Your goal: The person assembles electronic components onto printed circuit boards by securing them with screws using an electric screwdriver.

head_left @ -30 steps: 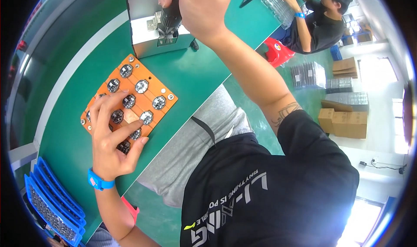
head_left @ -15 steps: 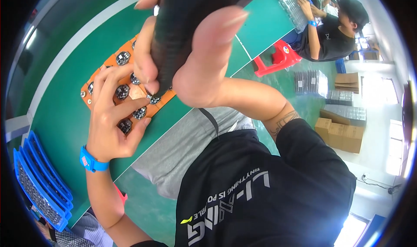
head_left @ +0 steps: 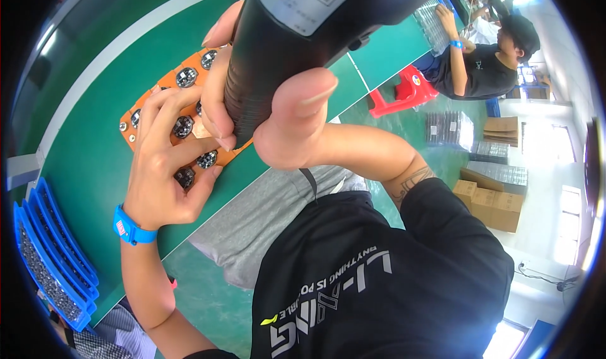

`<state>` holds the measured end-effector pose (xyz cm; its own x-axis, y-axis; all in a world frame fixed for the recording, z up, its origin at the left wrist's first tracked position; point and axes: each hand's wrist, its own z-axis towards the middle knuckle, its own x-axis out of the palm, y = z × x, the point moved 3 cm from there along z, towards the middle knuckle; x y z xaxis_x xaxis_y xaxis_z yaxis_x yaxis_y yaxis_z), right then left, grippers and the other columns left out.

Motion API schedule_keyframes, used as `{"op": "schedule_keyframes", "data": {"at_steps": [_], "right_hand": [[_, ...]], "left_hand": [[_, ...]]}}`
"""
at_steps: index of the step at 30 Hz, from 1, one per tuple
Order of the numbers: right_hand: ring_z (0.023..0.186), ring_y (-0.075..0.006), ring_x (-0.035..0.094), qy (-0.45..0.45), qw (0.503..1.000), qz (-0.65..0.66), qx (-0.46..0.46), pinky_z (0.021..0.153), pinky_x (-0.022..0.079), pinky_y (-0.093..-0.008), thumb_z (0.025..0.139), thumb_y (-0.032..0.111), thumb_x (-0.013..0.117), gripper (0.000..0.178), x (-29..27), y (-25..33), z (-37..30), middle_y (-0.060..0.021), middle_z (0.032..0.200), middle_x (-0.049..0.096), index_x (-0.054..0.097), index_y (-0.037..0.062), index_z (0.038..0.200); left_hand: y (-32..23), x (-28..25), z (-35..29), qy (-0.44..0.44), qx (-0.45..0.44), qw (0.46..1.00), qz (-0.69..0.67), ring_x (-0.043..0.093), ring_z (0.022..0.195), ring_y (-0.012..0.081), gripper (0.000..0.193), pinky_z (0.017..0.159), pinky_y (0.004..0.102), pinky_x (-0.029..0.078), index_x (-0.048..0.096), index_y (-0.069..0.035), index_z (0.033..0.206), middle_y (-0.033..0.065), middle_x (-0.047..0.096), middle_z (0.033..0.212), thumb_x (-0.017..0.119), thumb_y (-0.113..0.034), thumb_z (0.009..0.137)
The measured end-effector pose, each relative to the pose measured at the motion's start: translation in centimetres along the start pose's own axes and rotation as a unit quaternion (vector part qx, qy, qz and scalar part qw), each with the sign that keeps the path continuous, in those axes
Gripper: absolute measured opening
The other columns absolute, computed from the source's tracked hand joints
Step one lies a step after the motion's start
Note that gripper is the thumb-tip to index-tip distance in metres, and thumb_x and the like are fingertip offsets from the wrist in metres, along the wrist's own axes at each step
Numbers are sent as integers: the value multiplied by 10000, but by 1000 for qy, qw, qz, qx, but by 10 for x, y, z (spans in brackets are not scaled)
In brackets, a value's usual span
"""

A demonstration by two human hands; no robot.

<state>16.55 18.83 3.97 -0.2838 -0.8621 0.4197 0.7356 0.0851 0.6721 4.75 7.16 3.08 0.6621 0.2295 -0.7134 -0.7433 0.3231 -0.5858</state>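
My right hand (head_left: 293,122) is wrapped round a black electric screwdriver (head_left: 271,62) with a ribbed grip and a pale label. It points down at an orange tray (head_left: 169,81) on the green table; fingers hide its tip. Round black circuit boards with shiny parts, such as one board (head_left: 187,77) at the far side, sit in rows in this tray. My left hand (head_left: 154,163), wearing a blue wrist strap (head_left: 129,226), rests over the tray with fingers bent and apart. Its index fingertip lies beside the screwdriver's lower end, its thumb by the tray's near edge.
Blue bins (head_left: 53,258) of small parts stand at the left. A red stool (head_left: 404,94) is beside the table (head_left: 88,150). At the far right, a co-worker (head_left: 480,68) handles clear trays (head_left: 432,27). Cardboard boxes (head_left: 495,207) stand by the wall.
The screwdriver and my right hand appear slightly lower in the view, and more of the tool's label shows. My left hand keeps its place on the tray. The co-worker's raised hand has shifted slightly.
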Motion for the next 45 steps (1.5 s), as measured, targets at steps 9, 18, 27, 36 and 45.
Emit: {"op": "schedule_keyframes", "data": {"at_steps": [9, 18, 27, 36, 45], "right_hand": [[450, -94, 532, -43, 962, -245, 116, 477, 432, -217, 794, 958, 300, 1095, 12, 12, 4, -16, 572, 584, 424, -50, 1203], [475, -85, 521, -22, 984, -160, 71, 470, 420, -226, 945, 684, 535, 779, 11, 4, 5, -28, 616, 587, 459, -38, 1227], [502, -97, 523, -27, 996, -56, 62, 476, 444, -248, 1030, 320, 658, 409, 12, -11, 0, -63, 675, 598, 500, -7, 1219], [450, -131, 530, -115, 982, -126, 75, 456, 445, -269, 992, 699, 487, 786, -2, 9, 3, -96, 607, 579, 442, -14, 1320], [440, -164, 500, -244, 919, -279, -134, 439, 419, -286, 1057, 669, 338, 687, -54, 94, 80, -74, 587, 517, 470, 11, 1208]], "left_hand": [[4, 1, -3, 7, -23, 1000, -17, 509, 1233, 445, 345, 1099, 583, 379, 786, -22, 887, 213, 590, 1340, 730, -32, 546], [8, 5, -10, 12, -54, 998, -39, 505, 1267, 454, 301, 1117, 590, 370, 767, -13, 862, 232, 570, 1366, 734, -32, 563], [21, -20, -13, -149, -58, 986, 49, 487, 1332, 390, 577, 1132, 495, 392, 724, -70, 1262, 211, 531, 1454, 721, -48, 686], [15, -10, -12, -92, -135, 985, 50, 388, 1428, 410, 960, 1177, 520, 350, 474, -97, 1521, 192, 393, 1567, 836, -138, 633], [12, 1, -19, -93, -193, 976, 48, 303, 1485, 394, 1025, 1216, 516, 310, 436, -151, 1559, 159, 281, 1646, 853, -111, 624]]}}
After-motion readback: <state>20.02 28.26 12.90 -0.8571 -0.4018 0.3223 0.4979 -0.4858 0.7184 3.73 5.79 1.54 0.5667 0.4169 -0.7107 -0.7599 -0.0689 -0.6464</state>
